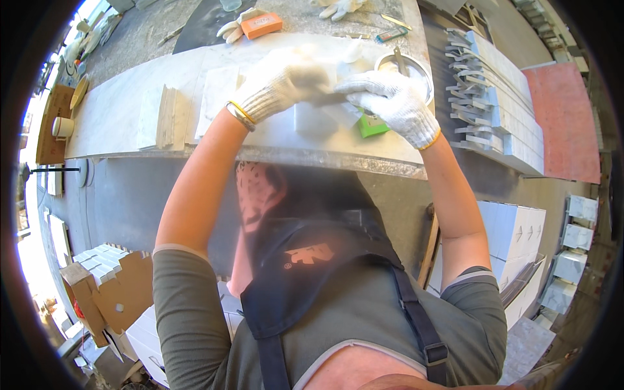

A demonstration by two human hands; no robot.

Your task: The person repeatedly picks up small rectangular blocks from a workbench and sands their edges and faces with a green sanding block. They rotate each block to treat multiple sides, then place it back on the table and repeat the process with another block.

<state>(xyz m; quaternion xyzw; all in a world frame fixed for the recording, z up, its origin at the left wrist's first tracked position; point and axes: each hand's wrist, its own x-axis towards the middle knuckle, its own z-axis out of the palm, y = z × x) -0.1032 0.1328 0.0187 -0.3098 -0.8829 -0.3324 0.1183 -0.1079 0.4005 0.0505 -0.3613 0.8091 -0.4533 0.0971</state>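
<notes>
Blurred grey strip is showing left of green box; left gloved hand is working farther left, right gloved hand is curling just beyond box, cannot tell either grip; beyond left, orange box is bearing print; wearer-side, apron likewise

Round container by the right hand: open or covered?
The round container looks open: no lid shows, and a tool crosses its rim.

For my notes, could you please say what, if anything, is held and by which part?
Cannot be told: a dark, blurred strip shows between the left hand and right hand.
</notes>
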